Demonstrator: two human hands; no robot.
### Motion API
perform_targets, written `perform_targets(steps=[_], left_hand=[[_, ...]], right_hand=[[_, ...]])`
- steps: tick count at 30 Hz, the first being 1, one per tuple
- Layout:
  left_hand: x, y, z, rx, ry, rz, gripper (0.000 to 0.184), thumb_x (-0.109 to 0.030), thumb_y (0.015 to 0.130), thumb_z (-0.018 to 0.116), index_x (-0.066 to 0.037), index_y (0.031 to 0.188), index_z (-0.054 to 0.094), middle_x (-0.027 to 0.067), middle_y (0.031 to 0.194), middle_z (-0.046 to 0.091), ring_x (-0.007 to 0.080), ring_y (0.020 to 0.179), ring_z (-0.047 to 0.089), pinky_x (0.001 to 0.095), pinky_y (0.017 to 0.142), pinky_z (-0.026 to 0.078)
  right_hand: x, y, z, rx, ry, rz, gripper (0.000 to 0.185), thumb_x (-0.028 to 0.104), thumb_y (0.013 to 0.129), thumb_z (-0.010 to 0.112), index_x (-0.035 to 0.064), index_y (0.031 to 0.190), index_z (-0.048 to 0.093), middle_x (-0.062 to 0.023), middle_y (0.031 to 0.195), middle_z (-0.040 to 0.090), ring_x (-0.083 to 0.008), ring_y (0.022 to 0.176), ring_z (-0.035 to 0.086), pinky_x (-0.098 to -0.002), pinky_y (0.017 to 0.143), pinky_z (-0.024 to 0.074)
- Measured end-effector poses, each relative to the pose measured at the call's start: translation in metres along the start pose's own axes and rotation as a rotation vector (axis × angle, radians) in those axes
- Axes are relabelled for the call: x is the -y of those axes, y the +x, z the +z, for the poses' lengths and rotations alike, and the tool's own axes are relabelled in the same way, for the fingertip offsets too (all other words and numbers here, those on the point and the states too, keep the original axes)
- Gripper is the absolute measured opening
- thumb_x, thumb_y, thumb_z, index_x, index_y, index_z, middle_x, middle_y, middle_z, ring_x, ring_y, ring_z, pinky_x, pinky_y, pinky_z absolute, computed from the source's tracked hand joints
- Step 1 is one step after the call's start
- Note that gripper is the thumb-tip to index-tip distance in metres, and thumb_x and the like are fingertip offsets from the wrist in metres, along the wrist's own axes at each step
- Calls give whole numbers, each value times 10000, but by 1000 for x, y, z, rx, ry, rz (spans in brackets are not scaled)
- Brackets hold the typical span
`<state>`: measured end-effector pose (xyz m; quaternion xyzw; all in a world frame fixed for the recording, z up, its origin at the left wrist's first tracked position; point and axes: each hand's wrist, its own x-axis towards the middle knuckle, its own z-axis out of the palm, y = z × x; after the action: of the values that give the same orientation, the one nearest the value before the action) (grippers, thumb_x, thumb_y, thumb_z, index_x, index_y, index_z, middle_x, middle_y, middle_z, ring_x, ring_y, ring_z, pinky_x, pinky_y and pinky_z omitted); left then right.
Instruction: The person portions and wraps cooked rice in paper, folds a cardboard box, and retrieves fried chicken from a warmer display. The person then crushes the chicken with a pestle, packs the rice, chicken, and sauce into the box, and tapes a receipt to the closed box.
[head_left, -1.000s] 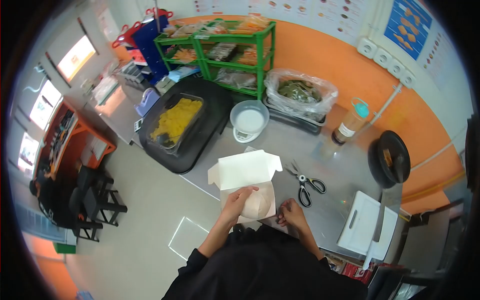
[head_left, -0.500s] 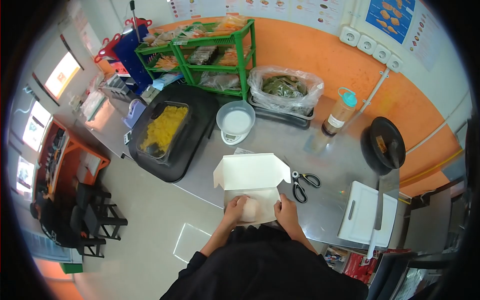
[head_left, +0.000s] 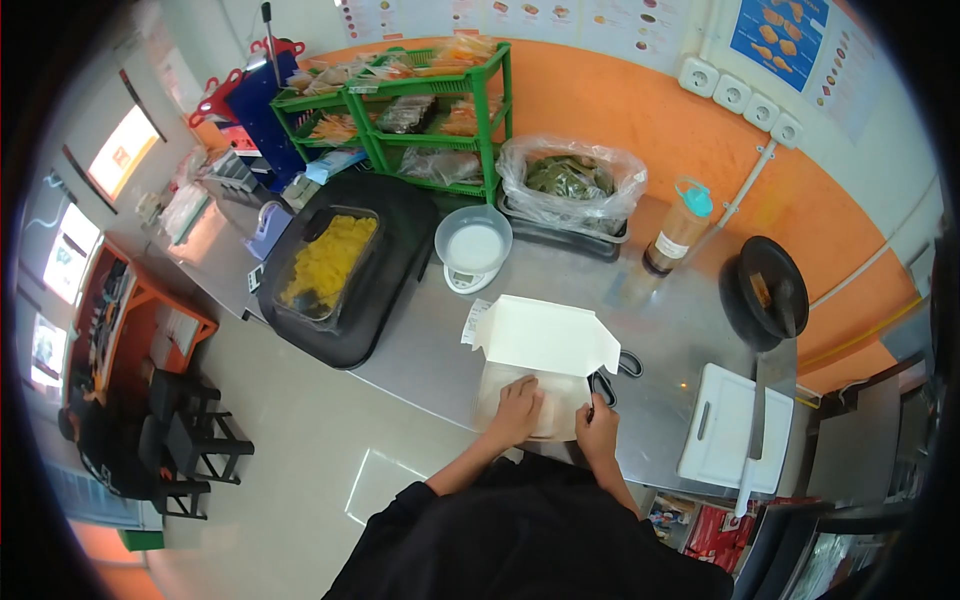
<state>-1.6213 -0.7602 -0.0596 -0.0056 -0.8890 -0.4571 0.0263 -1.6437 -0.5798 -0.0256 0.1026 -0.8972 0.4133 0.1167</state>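
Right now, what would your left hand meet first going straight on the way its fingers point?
The left hand would probably meet the open lid first, though depth is hard to judge.

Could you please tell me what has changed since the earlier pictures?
The open box has shifted right, so its lid now hides part of the scissors. The right hand, off the box at first, has taken hold of its right side. The left hand is still inside it. Scale, bottle and cutting board stayed put.

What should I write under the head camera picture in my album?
Left hand inside an open white box, right hand holding its side.
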Motion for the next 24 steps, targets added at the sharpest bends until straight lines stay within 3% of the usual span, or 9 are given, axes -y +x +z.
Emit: perform_targets(steps=[3, 6, 9, 11, 12, 14, 19, 22, 24], left_hand=[[-37, -12, -25, -130, 206, 91, 385, -269, 997, 495, 18, 1251, 527, 236, 1357, 499, 374, 1274, 439, 448, 1005, 383], [-57, -15, -87, -65, -133, -3, 410, -263, 980, 537, 13, 1284, 526, 242, 1325, 543, 348, 1171, 556, 408, 929, 447], [-13, -12, -109, -233, -295, -141, 341, -225, 965, 574, 17, 1205, 563, 194, 1148, 655, 272, 983, 654, 349, 816, 491], [10, -13, -113, -553, -394, -273, 234, -183, 960, 585, 17, 1079, 600, 129, 956, 697, 170, 860, 657, 298, 758, 488], [11, -15, -114, -551, -391, -268, 234, -183, 960, 585, 17, 1079, 600, 129, 956, 697, 170, 860, 657, 298, 758, 488], [12, -19, -115, -704, -461, -255, 206, -196, 963, 593, 9, 944, 612, 66, 760, 662, 110, 708, 607, 270, 656, 460], [6, -43, -113, -510, -444, -474, 232, -218, 974, 584, 2, 904, 611, 30, 593, 588, 76, 566, 518, 253, 537, 377], [5, -49, -99, -477, -487, -503, 271, -242, 988, 561, 6, 893, 616, 23, 581, 576, 72, 553, 510, 243, 535, 365], [-4, -44, -87, -489, -488, -484, 304, -258, 998, 544, 11, 882, 624, 25, 598, 583, 77, 563, 522, 234, 558, 379]], right_hand=[[-2, 0, -6, 13, 12, 55, 108, 74, 844, 563, -34, 848, 562, -217, 616, 570, -378, 545, 593, -437, 538, 454], [2, 2, -15, 34, -4, 138, 99, 60, 837, 539, -38, 833, 554, -238, 661, 574, -403, 610, 599, -459, 578, 457], [2, 5, -19, 12, -28, 128, 136, 95, 875, 555, -34, 833, 573, -227, 647, 576, -403, 587, 591, -457, 567, 456], [8, 8, -20, -99, 74, 109, 216, 187, 906, 620, -15, 837, 582, -186, 592, 569, -305, 526, 602, -411, 525, 448], [3, 7, -20, -104, 77, 109, 216, 187, 906, 620, -15, 837, 582, -186, 592, 569, -305, 526, 602, -411, 525, 448], [-19, 2, -25, -172, 10, 239, 326, 267, 931, 626, -6, 767, 561, -151, 558, 552, -250, 502, 588, -397, 502, 429], [-38, -8, -63, -121, -242, 286, 332, 223, 936, 617, 11, 700, 518, -136, 535, 537, -285, 480, 562, -392, 492, 416], [-54, -12, -63, -257, -110, 361, 336, 202, 928, 630, 13, 681, 504, -113, 510, 501, -246, 459, 523, -364, 484, 399], [-55, -11, -62, -443, 70, 259, 374, 213, 932, 630, 9, 650, 493, -94, 504, 506, -208, 457, 522, -341, 479, 396]])
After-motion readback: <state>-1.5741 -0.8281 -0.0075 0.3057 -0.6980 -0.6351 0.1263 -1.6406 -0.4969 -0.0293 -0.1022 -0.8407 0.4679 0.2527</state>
